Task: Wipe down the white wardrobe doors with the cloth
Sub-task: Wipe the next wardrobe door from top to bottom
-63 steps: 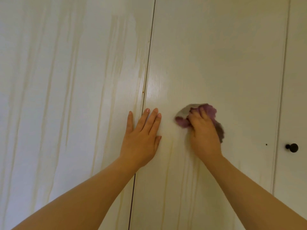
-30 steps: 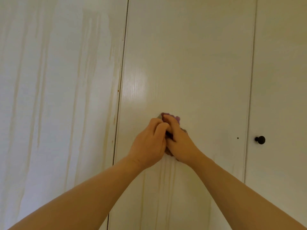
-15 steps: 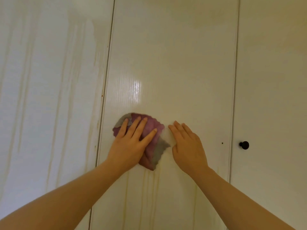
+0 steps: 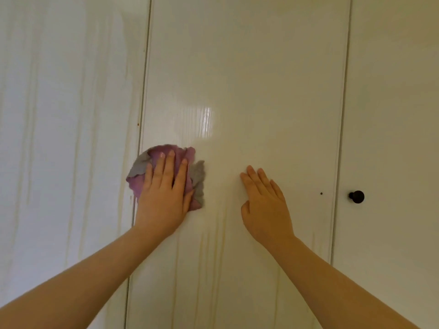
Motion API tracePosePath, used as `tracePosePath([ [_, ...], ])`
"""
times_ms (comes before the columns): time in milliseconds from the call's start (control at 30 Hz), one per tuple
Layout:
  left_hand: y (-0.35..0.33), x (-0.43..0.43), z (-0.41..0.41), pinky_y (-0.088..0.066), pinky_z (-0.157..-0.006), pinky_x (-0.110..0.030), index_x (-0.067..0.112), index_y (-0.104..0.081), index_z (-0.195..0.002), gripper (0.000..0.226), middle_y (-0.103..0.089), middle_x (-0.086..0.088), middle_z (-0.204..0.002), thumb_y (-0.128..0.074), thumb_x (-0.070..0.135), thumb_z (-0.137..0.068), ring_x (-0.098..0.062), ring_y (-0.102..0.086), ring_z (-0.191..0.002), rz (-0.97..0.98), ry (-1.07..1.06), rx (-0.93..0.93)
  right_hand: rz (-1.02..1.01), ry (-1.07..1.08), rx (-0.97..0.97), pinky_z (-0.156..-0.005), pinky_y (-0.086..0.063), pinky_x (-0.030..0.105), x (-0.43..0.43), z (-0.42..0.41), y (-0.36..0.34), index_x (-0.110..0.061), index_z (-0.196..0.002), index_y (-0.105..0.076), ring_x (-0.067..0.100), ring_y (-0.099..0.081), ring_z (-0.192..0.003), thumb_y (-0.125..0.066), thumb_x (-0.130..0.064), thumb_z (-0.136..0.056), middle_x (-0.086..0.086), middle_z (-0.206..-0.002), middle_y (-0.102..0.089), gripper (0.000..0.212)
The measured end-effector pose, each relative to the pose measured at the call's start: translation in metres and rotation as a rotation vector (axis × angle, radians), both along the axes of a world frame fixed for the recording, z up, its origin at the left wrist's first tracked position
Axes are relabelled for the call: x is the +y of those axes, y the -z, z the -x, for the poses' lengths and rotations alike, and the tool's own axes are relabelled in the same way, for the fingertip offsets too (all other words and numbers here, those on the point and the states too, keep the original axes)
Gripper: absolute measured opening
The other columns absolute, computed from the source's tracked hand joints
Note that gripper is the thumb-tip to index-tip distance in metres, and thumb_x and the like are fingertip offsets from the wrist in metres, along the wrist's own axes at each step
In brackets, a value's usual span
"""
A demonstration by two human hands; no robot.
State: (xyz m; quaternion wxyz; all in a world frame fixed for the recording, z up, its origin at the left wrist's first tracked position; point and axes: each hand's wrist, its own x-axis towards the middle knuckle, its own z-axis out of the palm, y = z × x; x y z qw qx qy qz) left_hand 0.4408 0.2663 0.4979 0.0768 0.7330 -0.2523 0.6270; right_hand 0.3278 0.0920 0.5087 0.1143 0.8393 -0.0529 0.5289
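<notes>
Looking down from the head cam: left hand [image 4: 164, 198] lies flat, fingers straight, pressing the purple-grey cloth [image 4: 190, 153] onto the middle door [image 4: 237, 79] near its left edge, and the right hand [image 4: 266, 207] rests flat on the same door, holding nothing. Cloth looks soft, light and floppy, so I'd guess palm pressure over its bunched middle beats pinching a corner. Count: one cloth, three doors, one black knob [image 4: 356, 197], two hands.

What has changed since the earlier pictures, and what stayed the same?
The cloth passed from the right hand to the left hand, which now presses it flat and has slid it left to the edge of the middle door. The right hand let go and rests flat on that door, apart from the cloth. The black knob stayed as before.
</notes>
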Motion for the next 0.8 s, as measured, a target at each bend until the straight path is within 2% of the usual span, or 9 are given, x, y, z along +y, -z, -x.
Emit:
tracePosePath([
  [167, 0.043, 0.001, -0.004, -0.023, -0.107, -0.053, 0.005, -0.034, -0.140, 0.061, -0.042, -0.021, -0.143, -0.040, 0.034, -0.086, -0.039, -0.037, -0.129, -0.475, 0.084, -0.154, -0.007, -0.021, -0.028, -0.090, -0.044, 0.043, 0.000, -0.004, 0.003, -0.005, -0.117, -0.062, 0.030, -0.058, -0.113, -0.030, -0.016, -0.071, 0.012, -0.125, -0.060, 0.057],
  [233, 0.029, 0.005, -0.005, -0.025, -0.107, -0.052, 0.005, -0.033, -0.140, 0.059, -0.044, -0.022, -0.141, -0.039, 0.031, -0.087, -0.039, -0.039, -0.129, -0.368, 0.029, -0.158, 0.007, -0.019, -0.049, -0.094, -0.045, 0.040, -0.003, -0.004, 0.003, -0.005, -0.118, -0.061, 0.029, -0.057, -0.115, -0.030, -0.016, -0.072, 0.011, -0.127, -0.059, 0.057],
  [333, 0.021, -0.011, 0.005, -0.017, -0.108, -0.052, 0.003, -0.033, -0.138, 0.056, -0.046, -0.027, -0.138, -0.034, 0.029, -0.089, -0.040, -0.030, -0.131, 0.028, 0.036, -0.003, 0.030, -0.030, -0.101, -0.103, -0.036, 0.040, -0.009, -0.005, 0.007, -0.006, -0.122, -0.058, 0.032, -0.051, -0.122, -0.029, -0.014, -0.075, 0.012, -0.133, -0.053, 0.056],
  [367, 0.027, -0.018, 0.007, -0.017, -0.108, -0.052, 0.005, -0.033, -0.138, 0.056, -0.046, -0.026, -0.138, -0.034, 0.030, -0.089, -0.039, -0.029, -0.131, 0.020, 0.057, -0.008, 0.023, -0.028, -0.123, -0.102, -0.035, 0.041, -0.011, -0.004, 0.007, -0.006, -0.122, -0.058, 0.032, -0.049, -0.124, -0.029, -0.015, -0.075, 0.013, -0.134, -0.052, 0.056],
  [500, 0.038, -0.007, 0.000, -0.024, -0.105, -0.054, 0.015, -0.044, -0.140, 0.057, -0.044, -0.016, -0.143, -0.042, 0.038, -0.088, -0.035, -0.035, -0.130, -0.476, 0.088, -0.192, 0.022, -0.007, -0.150, -0.093, -0.045, 0.047, -0.019, 0.004, 0.010, -0.007, -0.119, -0.061, 0.035, -0.050, -0.121, -0.031, -0.015, -0.074, 0.015, -0.134, -0.052, 0.054],
  [533, 0.030, -0.004, -0.001, -0.025, -0.105, -0.054, 0.015, -0.047, -0.138, 0.055, -0.046, -0.016, -0.142, -0.042, 0.038, -0.088, -0.035, -0.036, -0.129, -0.474, 0.059, -0.212, 0.022, 0.007, -0.151, -0.092, -0.045, 0.047, -0.023, 0.007, 0.011, -0.008, -0.118, -0.062, 0.035, -0.052, -0.120, -0.031, -0.016, -0.075, 0.015, -0.132, -0.054, 0.053],
  [667, 0.012, -0.027, 0.010, -0.029, -0.106, -0.055, 0.011, -0.040, -0.137, 0.055, -0.052, -0.020, -0.135, -0.038, 0.035, -0.088, -0.039, -0.044, -0.126, -0.046, 0.010, -0.063, -0.025, 0.042, -0.160, -0.090, -0.046, 0.048, -0.035, 0.012, 0.016, -0.009, -0.113, -0.063, 0.035, -0.057, -0.112, -0.033, -0.021, -0.078, 0.015, -0.120, -0.060, 0.048],
  [700, 0.020, -0.035, 0.012, -0.028, -0.106, -0.055, 0.011, -0.038, -0.136, 0.056, -0.053, -0.020, -0.133, -0.039, 0.035, -0.085, -0.039, -0.043, -0.126, -0.082, 0.046, -0.072, -0.038, 0.034, -0.164, -0.089, -0.046, 0.048, -0.036, 0.012, 0.018, -0.008, -0.112, -0.063, 0.035, -0.058, -0.110, -0.033, -0.022, -0.079, 0.016, -0.118, -0.060, 0.047],
  [800, 0.047, -0.035, 0.007, -0.024, -0.105, -0.054, 0.015, -0.040, -0.136, 0.060, -0.051, -0.015, -0.137, -0.045, 0.038, -0.081, -0.033, -0.037, -0.127, -0.524, 0.151, -0.233, -0.013, 0.029, -0.147, -0.087, -0.047, 0.047, -0.041, 0.012, 0.022, -0.008, -0.114, -0.062, 0.034, -0.059, -0.109, -0.033, -0.022, -0.077, 0.016, -0.116, -0.061, 0.049],
])
